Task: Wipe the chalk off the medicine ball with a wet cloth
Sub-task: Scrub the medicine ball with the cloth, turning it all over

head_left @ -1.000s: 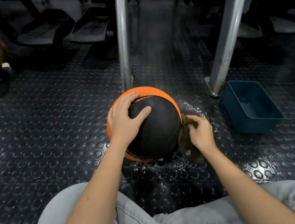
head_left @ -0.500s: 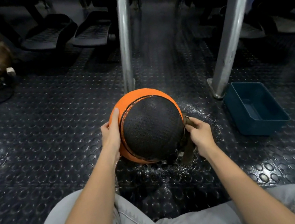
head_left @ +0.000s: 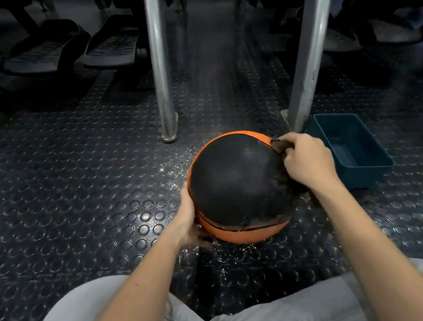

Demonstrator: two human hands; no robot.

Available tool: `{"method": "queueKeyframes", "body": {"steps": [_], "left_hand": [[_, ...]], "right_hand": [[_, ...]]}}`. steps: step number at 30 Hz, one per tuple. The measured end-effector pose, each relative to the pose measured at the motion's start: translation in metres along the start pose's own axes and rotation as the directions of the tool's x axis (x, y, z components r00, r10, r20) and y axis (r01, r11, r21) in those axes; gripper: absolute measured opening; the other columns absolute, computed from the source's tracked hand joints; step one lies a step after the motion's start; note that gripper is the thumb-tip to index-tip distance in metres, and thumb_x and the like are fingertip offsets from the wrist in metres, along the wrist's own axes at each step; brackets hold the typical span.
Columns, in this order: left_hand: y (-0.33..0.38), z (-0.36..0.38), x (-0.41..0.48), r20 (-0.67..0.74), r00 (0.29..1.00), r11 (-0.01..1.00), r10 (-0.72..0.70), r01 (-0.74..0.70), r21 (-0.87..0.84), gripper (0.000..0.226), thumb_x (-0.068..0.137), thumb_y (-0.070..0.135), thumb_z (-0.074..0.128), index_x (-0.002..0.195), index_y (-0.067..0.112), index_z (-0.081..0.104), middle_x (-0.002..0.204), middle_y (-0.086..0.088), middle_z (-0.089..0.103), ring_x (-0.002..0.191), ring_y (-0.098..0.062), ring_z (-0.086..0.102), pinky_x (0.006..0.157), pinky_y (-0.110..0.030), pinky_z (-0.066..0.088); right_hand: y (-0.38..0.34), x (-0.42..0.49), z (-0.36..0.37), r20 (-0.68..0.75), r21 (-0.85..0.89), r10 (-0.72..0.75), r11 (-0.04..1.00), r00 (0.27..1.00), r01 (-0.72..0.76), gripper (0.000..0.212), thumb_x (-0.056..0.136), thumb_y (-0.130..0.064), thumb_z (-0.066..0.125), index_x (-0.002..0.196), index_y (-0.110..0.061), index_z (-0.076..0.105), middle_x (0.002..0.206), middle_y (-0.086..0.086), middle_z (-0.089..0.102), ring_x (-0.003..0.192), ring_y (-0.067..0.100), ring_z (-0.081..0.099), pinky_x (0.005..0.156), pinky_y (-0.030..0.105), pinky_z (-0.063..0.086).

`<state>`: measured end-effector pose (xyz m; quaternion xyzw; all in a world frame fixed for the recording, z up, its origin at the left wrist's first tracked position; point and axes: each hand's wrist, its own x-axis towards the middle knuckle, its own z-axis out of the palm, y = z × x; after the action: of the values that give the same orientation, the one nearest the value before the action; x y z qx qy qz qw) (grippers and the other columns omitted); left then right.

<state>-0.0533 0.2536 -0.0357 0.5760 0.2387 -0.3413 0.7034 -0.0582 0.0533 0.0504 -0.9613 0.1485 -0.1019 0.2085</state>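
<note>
Medicine ball (head_left: 239,181) just left of blue tub (head_left: 367,176). Right hand (head_left: 307,162) grips cloth (head_left: 278,146) on its tub side — left hand (head_left: 188,220) braces it, fingers hidden. Visible panel looks chalk-free; underside probably pending.

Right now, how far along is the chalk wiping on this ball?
Midway. Done: the facing black panel of the medicine ball shows no chalk. In hand: right hand grips the cloth on its upper right, left hand holds it. Left: the hidden underside, unchecked.
</note>
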Motion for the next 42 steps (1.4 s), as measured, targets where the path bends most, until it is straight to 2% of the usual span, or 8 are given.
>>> {"method": "queueKeyframes", "body": {"steps": [4,7,10,14,20,27,30,42], "left_hand": [[0.027,-0.002,-0.007,-0.327,0.741,0.810,0.586,-0.540,0.229,0.035,0.100,0.026,0.040,0.132,0.014,0.049,0.136,-0.004,0.046,0.122,-0.018,0.044,0.097,-0.028,0.033],[0.031,-0.002,-0.016,-0.201,0.490,0.529,0.848,-0.774,0.349,0.036,0.098,0.027,0.043,0.134,0.028,0.047,0.133,0.010,0.042,0.131,-0.010,0.036,0.109,-0.025,0.025],[0.022,-0.002,-0.011,-0.036,0.406,0.345,0.913,-0.724,0.597,0.048,0.089,0.043,0.035,0.132,0.030,0.050,0.136,0.011,0.044,0.131,-0.010,0.036,0.109,-0.028,0.022],[0.015,-0.007,-0.008,-0.067,0.403,0.352,0.913,-0.691,0.632,0.050,0.089,0.046,0.033,0.130,0.028,0.054,0.134,0.011,0.045,0.129,-0.011,0.036,0.106,-0.029,0.023],[0.014,0.000,-0.006,0.051,0.316,0.189,0.947,-0.683,0.705,0.058,0.084,0.046,0.029,0.129,0.025,0.057,0.134,0.006,0.052,0.124,-0.015,0.044,0.105,-0.031,0.028],[0.013,0.022,-0.008,0.140,0.311,0.106,0.940,-0.655,0.748,0.057,0.089,0.052,0.026,0.133,0.028,0.054,0.139,0.009,0.049,0.131,-0.015,0.039,0.111,-0.038,0.026],[0.010,0.012,-0.006,0.099,0.275,0.120,0.956,-0.677,0.726,0.057,0.088,0.051,0.030,0.132,0.025,0.054,0.137,0.009,0.050,0.127,-0.012,0.041,0.108,-0.029,0.027],[0.014,0.004,-0.016,0.194,0.436,0.199,0.879,-0.705,0.681,0.078,0.072,0.066,0.032,0.141,0.031,0.041,0.146,0.014,0.034,0.135,-0.006,0.023,0.108,-0.024,0.009]], "right_hand": [[-0.003,-0.012,0.014,-0.038,0.000,-0.127,0.992,0.991,0.127,0.038,0.089,-0.004,0.045,0.118,-0.022,0.062,0.114,0.012,0.055,0.107,0.036,0.050,0.082,0.039,0.041],[-0.015,-0.021,0.021,-0.045,0.156,-0.264,0.951,0.964,0.267,0.041,0.088,-0.001,0.046,0.117,-0.022,0.064,0.105,0.010,0.053,0.100,0.035,0.051,0.086,0.038,0.042],[-0.018,-0.026,0.021,0.004,0.262,-0.309,0.918,0.951,0.298,0.048,0.085,0.005,0.045,0.117,-0.025,0.065,0.104,0.007,0.054,0.104,0.031,0.052,0.093,0.035,0.041],[-0.014,-0.018,0.008,-0.072,0.033,-0.095,0.995,0.993,0.098,0.050,0.086,0.001,0.047,0.128,-0.026,0.053,0.122,0.009,0.057,0.115,0.031,0.047,0.087,0.038,0.041],[-0.042,-0.043,0.027,-0.169,0.182,-0.569,0.785,0.805,0.593,0.035,0.079,0.004,0.055,0.102,-0.018,0.070,0.101,0.001,0.064,0.090,0.025,0.051,0.082,0.028,0.039],[0.004,0.000,0.008,-0.096,-0.002,-0.245,0.969,0.965,0.246,0.039,0.088,0.001,0.047,0.112,-0.023,0.066,0.111,0.004,0.058,0.104,0.028,0.045,0.082,0.032,0.036],[-0.015,-0.014,0.008,-0.099,0.033,-0.466,0.882,0.879,0.471,0.042,0.085,0.002,0.043,0.108,-0.022,0.068,0.105,0.004,0.060,0.095,0.028,0.048,0.080,0.032,0.037],[-0.010,-0.001,0.016,0.016,0.038,-0.330,0.943,0.944,0.329,0.043,0.088,0.006,0.042,0.114,-0.019,0.065,0.113,0.008,0.059,0.108,0.030,0.049,0.089,0.041,0.042]]}}
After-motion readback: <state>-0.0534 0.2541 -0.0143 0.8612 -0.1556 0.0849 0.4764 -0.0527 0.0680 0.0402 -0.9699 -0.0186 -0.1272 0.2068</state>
